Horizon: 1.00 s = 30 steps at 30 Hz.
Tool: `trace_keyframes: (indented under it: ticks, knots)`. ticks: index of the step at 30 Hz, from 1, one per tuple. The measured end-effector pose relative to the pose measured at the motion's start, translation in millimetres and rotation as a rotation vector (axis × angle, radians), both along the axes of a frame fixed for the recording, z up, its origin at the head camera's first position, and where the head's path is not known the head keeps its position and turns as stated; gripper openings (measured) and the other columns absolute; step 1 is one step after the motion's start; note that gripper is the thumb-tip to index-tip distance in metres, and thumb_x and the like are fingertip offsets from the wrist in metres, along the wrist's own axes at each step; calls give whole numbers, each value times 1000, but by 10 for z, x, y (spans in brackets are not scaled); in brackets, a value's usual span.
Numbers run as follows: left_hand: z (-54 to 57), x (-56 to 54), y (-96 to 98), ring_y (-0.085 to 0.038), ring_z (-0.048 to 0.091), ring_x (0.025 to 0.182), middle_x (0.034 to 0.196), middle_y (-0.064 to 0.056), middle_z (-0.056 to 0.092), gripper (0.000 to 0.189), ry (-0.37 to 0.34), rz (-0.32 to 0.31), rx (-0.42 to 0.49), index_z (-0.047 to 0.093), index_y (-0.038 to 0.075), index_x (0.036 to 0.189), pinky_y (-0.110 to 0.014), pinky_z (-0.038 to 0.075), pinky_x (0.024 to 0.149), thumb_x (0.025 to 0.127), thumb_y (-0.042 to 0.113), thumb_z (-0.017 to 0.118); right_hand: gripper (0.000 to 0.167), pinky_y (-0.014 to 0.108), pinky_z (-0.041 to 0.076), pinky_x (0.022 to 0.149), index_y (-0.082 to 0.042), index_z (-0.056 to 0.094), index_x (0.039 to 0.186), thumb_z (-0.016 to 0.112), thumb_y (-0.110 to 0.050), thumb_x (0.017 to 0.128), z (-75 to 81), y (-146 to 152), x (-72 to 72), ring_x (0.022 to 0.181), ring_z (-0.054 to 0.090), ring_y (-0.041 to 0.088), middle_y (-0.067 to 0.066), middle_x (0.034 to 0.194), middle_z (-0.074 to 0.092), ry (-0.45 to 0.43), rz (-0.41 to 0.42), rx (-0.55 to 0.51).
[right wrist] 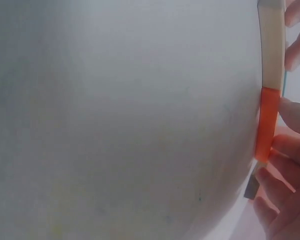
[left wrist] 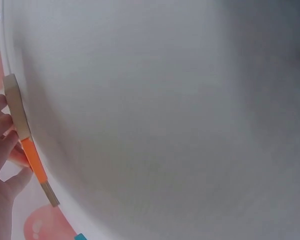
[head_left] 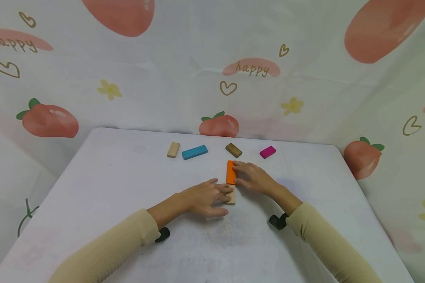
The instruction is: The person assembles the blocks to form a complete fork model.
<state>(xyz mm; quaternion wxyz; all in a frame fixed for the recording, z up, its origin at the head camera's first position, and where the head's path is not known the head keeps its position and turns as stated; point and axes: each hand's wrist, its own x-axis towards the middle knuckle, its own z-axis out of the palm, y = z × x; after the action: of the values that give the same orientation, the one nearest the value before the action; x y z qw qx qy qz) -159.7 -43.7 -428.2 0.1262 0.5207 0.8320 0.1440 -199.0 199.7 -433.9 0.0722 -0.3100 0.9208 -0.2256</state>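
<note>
An orange block (head_left: 230,173) lies flat on the white table with its short end against a plain wooden block (head_left: 232,201), the two in one line. My left hand (head_left: 206,197) rests its outstretched fingers on the plain block from the left, the thumb apart from it. From the right, my right hand (head_left: 256,179) touches the long side of the orange block with fingertips and thumb. Both wrist views show the plain block (left wrist: 17,107) and the orange block (right wrist: 267,125) end to end, with fingers beside them.
Along the back of the table lie another plain wooden block (head_left: 173,150), a blue block (head_left: 194,152), a brown block (head_left: 233,150) and a magenta block (head_left: 268,152). A printed cloth (head_left: 163,78) hangs behind the table's far edge.
</note>
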Motion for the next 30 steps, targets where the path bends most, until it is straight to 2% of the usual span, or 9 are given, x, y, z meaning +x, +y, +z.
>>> trace_keyframes:
  ticks: [14,30]
  knots:
    - [1,11,13,-18,41,142,149,-4,50,52,-19,-3,9,65,13,134,-56,27,115,98,46,49,52,54,26,116,0,56,139,68,-25,94,12,-20,30,141,41,31,13,150,48,-12,10,17]
    - [3,58,-13,-16,39,142,149,-3,50,51,-10,-15,0,65,14,134,-55,27,116,98,45,47,53,55,33,112,-3,58,138,71,-26,93,6,-25,82,139,43,31,10,148,51,-2,4,-5]
